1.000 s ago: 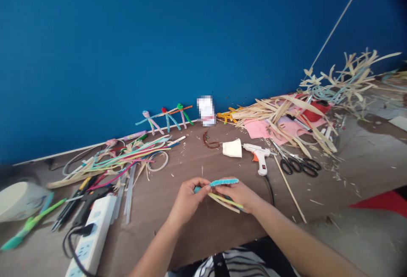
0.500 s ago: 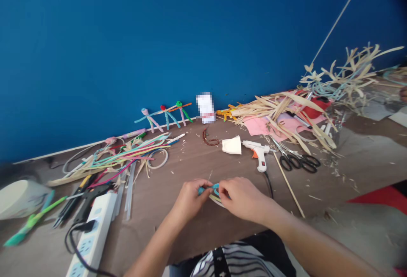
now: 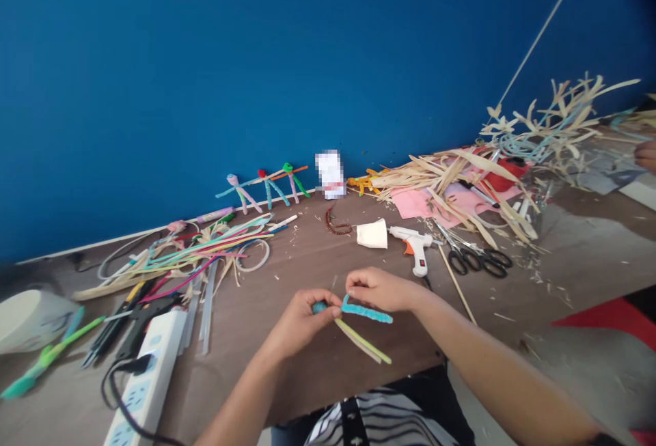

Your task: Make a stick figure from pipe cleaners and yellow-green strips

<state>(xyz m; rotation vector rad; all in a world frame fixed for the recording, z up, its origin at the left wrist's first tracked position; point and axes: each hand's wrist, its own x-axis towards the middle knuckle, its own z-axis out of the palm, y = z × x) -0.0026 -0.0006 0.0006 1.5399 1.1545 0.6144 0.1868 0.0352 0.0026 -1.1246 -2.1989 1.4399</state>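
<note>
My left hand (image 3: 307, 317) pinches a bundle of pipe cleaners over the front of the table. Its blue part (image 3: 367, 313), wound thick like a limb, sticks out to the right. Below that, a pale yellow-green pair of pipe cleaners (image 3: 361, 342) slants down to the right. The fingers of my right hand (image 3: 378, 287) are pinched on a thin blue strand (image 3: 345, 300) that rises from the bundle, just above the blue limb. My fingertips hide the strand's end.
Beyond my hands lie a white glue gun (image 3: 419, 248), a white cup-like piece (image 3: 372, 234) and scissors (image 3: 479, 258). Three pipe-cleaner figures (image 3: 269, 186) lean on the blue wall. A power strip (image 3: 146, 378) is at left; a person's hand (image 3: 646, 154) shows far right.
My right hand has moved up and slightly right, uncovering the blue limb and the yellow-green ends. My left hand keeps its hold in nearly the same place.
</note>
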